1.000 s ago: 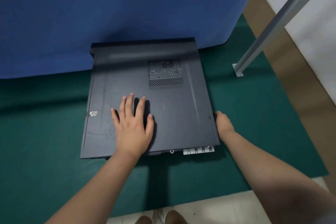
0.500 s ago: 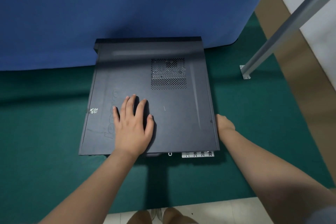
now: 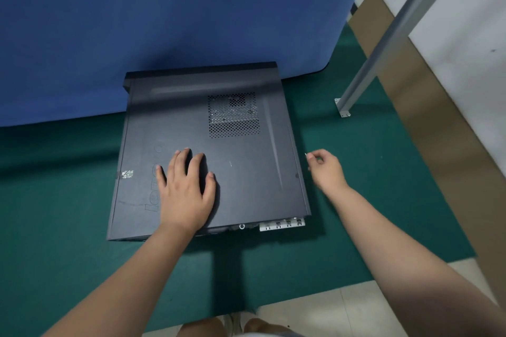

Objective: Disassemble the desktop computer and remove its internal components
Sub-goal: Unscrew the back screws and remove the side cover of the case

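The computer point(image 3: 210, 150) lies flat on the green mat point(image 3: 54, 227), lid still on. The left hand point(image 3: 186, 189) presses flat on top, likely to stop it sliding. The right hand point(image 3: 325, 169) hangs beside its edge, fingers loosely curled, holding nothing.

The single head-worn camera looked forward and steeply down from above the near side. It sat close over the computer case point(image 3: 208, 150), with the blue backdrop point(image 3: 164, 22) far.
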### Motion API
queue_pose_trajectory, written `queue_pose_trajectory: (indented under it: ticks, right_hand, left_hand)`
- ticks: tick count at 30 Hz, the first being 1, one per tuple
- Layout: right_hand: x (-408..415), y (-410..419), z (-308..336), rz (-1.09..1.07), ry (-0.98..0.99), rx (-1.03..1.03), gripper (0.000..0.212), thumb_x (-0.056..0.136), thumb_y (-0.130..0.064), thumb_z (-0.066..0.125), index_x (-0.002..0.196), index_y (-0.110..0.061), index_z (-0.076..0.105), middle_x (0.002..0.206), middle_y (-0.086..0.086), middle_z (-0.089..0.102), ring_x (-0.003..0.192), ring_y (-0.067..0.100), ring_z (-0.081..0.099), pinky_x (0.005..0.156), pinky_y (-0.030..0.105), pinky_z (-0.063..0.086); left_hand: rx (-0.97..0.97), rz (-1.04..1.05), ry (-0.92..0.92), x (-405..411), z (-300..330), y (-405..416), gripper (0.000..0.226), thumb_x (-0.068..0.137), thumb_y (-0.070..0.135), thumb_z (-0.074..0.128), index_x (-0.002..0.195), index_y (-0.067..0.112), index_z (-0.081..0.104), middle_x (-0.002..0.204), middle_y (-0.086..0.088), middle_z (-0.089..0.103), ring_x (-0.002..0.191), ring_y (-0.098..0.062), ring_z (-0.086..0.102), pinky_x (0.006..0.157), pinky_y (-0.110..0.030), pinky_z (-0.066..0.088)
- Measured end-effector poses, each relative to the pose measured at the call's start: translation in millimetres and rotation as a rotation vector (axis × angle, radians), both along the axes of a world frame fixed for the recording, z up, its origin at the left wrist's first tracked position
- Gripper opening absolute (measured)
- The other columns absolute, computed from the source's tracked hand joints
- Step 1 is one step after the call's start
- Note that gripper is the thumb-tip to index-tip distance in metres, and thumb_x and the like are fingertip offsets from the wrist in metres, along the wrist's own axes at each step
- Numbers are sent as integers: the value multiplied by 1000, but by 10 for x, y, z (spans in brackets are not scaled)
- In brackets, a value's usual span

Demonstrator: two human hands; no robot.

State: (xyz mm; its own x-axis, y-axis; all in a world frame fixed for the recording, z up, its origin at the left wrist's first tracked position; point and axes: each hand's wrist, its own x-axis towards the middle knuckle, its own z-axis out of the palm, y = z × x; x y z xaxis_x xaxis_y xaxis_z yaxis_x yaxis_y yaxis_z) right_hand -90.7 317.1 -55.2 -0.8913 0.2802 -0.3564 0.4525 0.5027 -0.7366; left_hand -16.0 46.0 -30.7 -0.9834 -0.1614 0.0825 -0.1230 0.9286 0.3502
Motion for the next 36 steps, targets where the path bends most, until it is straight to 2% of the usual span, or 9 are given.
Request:
queue_pose_trajectory:
  ticks: [3,6,8,10,13,16,22,30,36]
  right_hand:
    - [132,-51,382,-85,-17,-336,19,92,-4,51,103,-13,64,80,3,59,56,10,47,49,20,41]
    - [380,-210,778,-22,5,-556,36,88,8,53,111,-17,65,89,0,65,66,8,57,56,15,48]
    - [570,-415,971,23,36,-648,28,89,6,56,106,-14,66,90,1,70,64,6,60,60,16,51]
    - [766,-687,1089,35,18,-762,19,91,4,55,100,-10,64,82,2,72,57,6,60,57,17,52]
    - [1041,-1113,1157,60,-63,-880,12,94,2,51,95,-6,60,71,2,71,51,8,57,52,19,51]
    - [1277,-1450,1164,83,-152,-969,8,94,-3,51,93,-7,59,69,3,69,53,9,57,55,23,53]
    - [1599,-1860,1057,83,-280,-985,6,94,-7,53,94,-4,59,70,5,68,59,14,61,64,28,57]
    - [1923,-2066,783,172,-537,-742,14,88,-9,65,103,-11,65,85,3,68,74,14,67,71,31,58]
    - [2009,-2200,695,137,-589,-726,20,90,-4,60,110,-5,60,90,8,64,76,16,66,68,34,60]
  left_hand:
    - [33,9,-3,6,12,-11,40,92,33,48,128,17,50,143,-9,39,138,-26,27,115,-55,8]
    - [158,29,-44,-23,126,-31,38,92,29,55,127,17,55,142,-5,42,138,-22,29,116,-44,10]
    - [490,77,-72,-12,316,-20,29,91,23,61,118,14,62,128,-3,57,121,-16,49,107,-23,31]
    - [1010,160,-179,87,575,33,22,89,19,62,109,13,66,111,-2,68,100,-8,62,84,-7,44]
    - [1440,162,-243,352,836,38,24,82,20,62,103,9,68,98,-7,73,94,-16,69,83,-20,53]
    - [1522,219,-192,586,943,-114,26,71,20,67,96,12,71,94,-8,74,90,-17,70,83,-24,55]
    - [1525,347,-267,845,778,-499,12,79,5,69,91,8,71,80,-8,73,70,-13,67,67,-20,55]
    - [1492,465,-564,1118,346,-776,3,83,4,68,84,4,65,56,-1,59,54,-11,58,62,-22,54]
    - [1517,487,-618,1134,206,-796,4,84,3,66,82,5,64,68,-5,69,57,-13,64,54,-21,52]
